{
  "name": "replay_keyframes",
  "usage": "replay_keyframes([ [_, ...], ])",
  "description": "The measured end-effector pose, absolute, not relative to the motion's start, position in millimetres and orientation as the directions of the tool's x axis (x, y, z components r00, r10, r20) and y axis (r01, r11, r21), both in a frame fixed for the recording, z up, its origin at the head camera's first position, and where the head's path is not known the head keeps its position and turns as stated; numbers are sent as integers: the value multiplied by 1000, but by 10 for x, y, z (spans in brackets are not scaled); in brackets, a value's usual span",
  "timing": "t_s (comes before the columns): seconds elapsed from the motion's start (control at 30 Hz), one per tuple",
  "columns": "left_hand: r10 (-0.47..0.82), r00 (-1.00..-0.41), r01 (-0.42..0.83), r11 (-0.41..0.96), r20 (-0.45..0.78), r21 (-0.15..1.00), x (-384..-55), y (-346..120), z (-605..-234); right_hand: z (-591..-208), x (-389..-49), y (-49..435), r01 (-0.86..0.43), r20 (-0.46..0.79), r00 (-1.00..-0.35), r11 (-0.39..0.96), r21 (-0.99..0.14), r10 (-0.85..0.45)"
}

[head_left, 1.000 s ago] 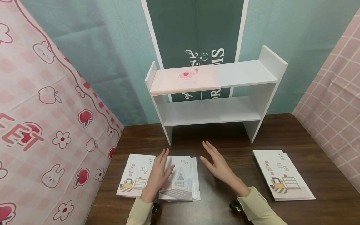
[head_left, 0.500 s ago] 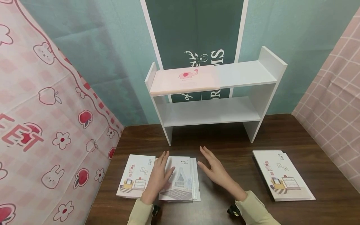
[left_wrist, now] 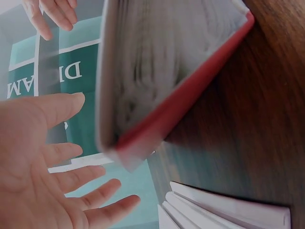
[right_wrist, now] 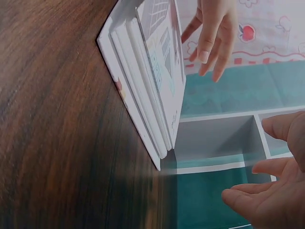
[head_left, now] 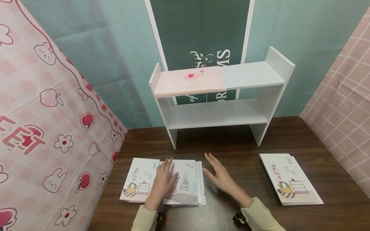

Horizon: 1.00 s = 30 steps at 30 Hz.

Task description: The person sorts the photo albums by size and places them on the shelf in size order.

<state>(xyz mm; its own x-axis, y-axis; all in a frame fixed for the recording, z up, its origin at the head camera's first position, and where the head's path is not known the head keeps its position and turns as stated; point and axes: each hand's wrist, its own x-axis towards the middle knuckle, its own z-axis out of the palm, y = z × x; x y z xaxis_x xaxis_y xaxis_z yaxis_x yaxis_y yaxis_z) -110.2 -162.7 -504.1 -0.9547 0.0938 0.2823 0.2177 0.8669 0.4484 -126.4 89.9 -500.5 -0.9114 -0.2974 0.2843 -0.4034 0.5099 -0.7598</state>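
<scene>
In the head view my left hand (head_left: 162, 183) hovers over the left side of the middle stack of books (head_left: 185, 183), its fingers spread. The top book shows a pale tower drawing. My right hand (head_left: 221, 178) stands just right of that stack, fingers extended, holding nothing. The left wrist view shows my left hand (left_wrist: 62, 176) open-palmed beside a thick book (left_wrist: 157, 62) with a red cover edge. In the right wrist view, several books (right_wrist: 143, 81) lie stacked, with my right hand (right_wrist: 271, 186) apart from them.
A white two-tier shelf (head_left: 218, 114) stands at the back of the brown table (head_left: 231, 211). On its top lies a pink elephant-print piece (head_left: 190, 81). White books with a furniture drawing lie at left (head_left: 140, 181) and at right (head_left: 291, 179).
My right hand has shifted slightly left and toward me, closer to the middle stack. My left hand stays almost in place. The books and shelf have not moved.
</scene>
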Motion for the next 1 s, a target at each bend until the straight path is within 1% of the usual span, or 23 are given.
replay_keyframes([
  [0.27,65,-964,184,863,258,471,-1068,-1652,-5049,-5028,-1240,892,-382,257,-917,492,-783,-304],
  [0.53,13,-979,115,863,205,492,-1037,-1653,-5059,-5068,-1203,880,-318,153,-928,511,-799,-339],
  [0.7,1,-986,84,862,165,500,-1021,-1659,-5064,-5107,-1176,885,-275,94,-923,471,-838,-372],
  [0.87,10,-992,71,867,126,493,-1006,-1676,-5065,-5159,-1168,903,-234,42,-911,431,-871,-410],
  [1.0,21,-996,65,858,90,509,-995,-1695,-5076,-5182,-1167,922,-190,-4,-904,410,-892,-428],
])
